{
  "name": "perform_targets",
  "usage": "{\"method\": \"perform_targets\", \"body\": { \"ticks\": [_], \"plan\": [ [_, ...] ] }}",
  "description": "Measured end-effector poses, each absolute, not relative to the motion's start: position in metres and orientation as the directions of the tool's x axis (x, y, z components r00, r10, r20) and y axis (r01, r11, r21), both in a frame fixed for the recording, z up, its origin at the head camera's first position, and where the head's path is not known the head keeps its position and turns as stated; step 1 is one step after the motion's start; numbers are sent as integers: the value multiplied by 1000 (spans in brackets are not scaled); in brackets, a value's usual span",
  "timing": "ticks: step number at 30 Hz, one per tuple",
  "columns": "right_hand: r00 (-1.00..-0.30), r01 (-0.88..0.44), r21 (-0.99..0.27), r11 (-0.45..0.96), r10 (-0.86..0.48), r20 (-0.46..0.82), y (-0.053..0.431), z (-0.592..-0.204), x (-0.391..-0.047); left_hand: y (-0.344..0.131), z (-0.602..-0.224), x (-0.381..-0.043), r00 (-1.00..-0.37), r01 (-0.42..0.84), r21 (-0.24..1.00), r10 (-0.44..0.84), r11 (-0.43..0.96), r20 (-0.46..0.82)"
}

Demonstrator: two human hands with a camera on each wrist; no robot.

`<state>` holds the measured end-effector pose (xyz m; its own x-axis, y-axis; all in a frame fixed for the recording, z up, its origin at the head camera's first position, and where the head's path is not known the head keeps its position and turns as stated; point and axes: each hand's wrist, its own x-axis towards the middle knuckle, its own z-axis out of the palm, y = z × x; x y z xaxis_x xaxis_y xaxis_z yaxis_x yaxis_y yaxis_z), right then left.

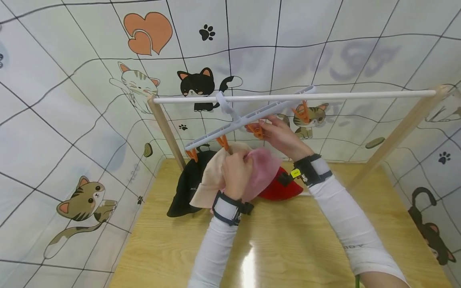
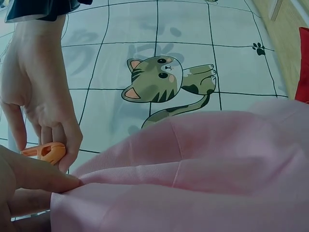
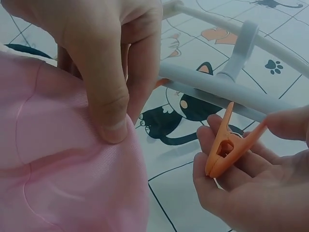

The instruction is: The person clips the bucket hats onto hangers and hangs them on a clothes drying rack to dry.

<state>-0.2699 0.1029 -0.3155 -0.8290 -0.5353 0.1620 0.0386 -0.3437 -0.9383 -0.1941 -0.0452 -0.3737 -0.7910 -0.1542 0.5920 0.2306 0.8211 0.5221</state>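
Note:
My left hand pinches the edge of a pink hat between thumb and fingers. In the right wrist view its thumb presses on the pink cloth. My right hand holds an orange clip under the grey hanger, thumb at one handle and fingers behind it. Left of the pink hat, a cream hat and a black hat hang beneath other orange clips. The hanger hooks over a white rod and slants across it. Another orange clip is near its right end.
Wooden posts hold up the rod's two ends. On the wooden table, a red hat lies behind the pink one. A wall sheet with cat drawings stands close behind the rack.

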Motion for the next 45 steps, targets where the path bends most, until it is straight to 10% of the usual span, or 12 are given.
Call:
{"method": "perform_targets", "body": {
  "ticks": [45],
  "plan": [
    [-786, 219, -856, -468, -604, 129, 98, -310, -280, -35, -359, -209, -814, 267, 511, -93, 817, 574]
  ]
}}
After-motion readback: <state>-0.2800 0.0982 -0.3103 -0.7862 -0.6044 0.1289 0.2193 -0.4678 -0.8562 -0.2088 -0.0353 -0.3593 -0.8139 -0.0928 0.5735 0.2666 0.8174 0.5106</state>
